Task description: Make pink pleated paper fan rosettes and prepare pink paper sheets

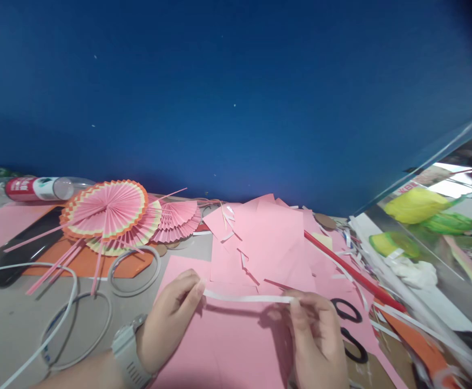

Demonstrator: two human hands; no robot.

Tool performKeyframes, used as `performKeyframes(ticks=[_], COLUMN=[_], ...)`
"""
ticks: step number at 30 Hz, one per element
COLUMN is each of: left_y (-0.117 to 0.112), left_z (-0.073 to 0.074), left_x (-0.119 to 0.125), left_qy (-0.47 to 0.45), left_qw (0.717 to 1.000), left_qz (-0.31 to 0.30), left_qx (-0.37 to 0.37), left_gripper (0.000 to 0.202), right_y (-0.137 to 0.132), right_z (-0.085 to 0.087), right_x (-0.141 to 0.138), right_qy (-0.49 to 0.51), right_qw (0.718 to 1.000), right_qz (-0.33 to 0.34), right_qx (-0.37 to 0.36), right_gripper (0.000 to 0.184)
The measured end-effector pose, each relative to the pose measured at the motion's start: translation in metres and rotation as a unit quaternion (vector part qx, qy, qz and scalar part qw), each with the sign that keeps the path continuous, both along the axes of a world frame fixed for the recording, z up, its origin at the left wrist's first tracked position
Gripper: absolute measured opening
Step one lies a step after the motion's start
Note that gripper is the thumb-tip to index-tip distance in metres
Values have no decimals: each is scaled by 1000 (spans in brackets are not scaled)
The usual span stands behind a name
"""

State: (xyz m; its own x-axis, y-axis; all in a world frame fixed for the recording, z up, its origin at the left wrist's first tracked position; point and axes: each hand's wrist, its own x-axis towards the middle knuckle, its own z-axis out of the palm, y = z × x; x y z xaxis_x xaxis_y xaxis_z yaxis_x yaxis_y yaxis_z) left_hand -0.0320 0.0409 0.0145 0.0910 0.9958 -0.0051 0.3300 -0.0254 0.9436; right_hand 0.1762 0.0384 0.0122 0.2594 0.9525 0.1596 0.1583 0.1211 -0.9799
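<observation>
My left hand [173, 319], with a grey watch on the wrist, pinches one end of a thin white paper strip [246, 297]. My right hand [315, 335] pinches the other end, so the strip is stretched level between them. Both hands hover over a large pink paper sheet [228, 346] lying on the table. More pink sheets [268, 237] are piled just behind the strip.
Pleated pink paper fans [110, 213] lie at the back left beside a plastic bottle [37, 188]. Clear tape rings [134, 270] and white cord sit on the left. Black-handled scissors [351, 329] and a red stick [353, 273] lie right of my hands. A blue wall stands behind.
</observation>
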Motion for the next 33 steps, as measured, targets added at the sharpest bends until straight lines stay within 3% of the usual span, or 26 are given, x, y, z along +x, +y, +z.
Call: performKeyframes(ticks=[4, 6, 9, 12, 16, 18, 21, 27, 33], left_y=[-2, -6, -13, -18, -17, -16, -16, -16, -15], left_z=[-1, -2, -2, -3, -5, -5, -3, -1, 1], left_x=[2, 4, 8, 10, 9, 8, 10, 11, 6], left_qy=[16, 36, 72, 99, 96, 88, 83, 63, 18], left_qw=[1000, 999, 992, 978, 964, 958, 958, 971, 980], left_qz=[5, -13, -87, -158, -203, -223, -226, -208, -194], left_qx=[5, 20, 51, 95, 140, 156, 155, 103, 49], left_gripper=[36, 36, 33, 28, 29, 30, 28, 24, 18], right_y=[-6, -12, -18, -17, -12, -11, -12, -15, -15], right_z=[-7, -11, -16, -15, -8, -7, -6, -3, 3], right_x=[1, 2, 4, 4, -1, -2, -4, -2, -4], right_qy=[-88, -179, -363, -487, -518, -504, -467, -369, -343], right_qw=[993, 974, 896, 818, 786, 788, 815, 897, 909], right_qz=[-25, 13, 140, 183, 206, 231, 244, 210, 223], right_qx=[80, 140, 213, 244, 267, 267, 243, 126, 76], right_gripper=[40, 41, 41, 49, 27, 15, 5, 14, 12])
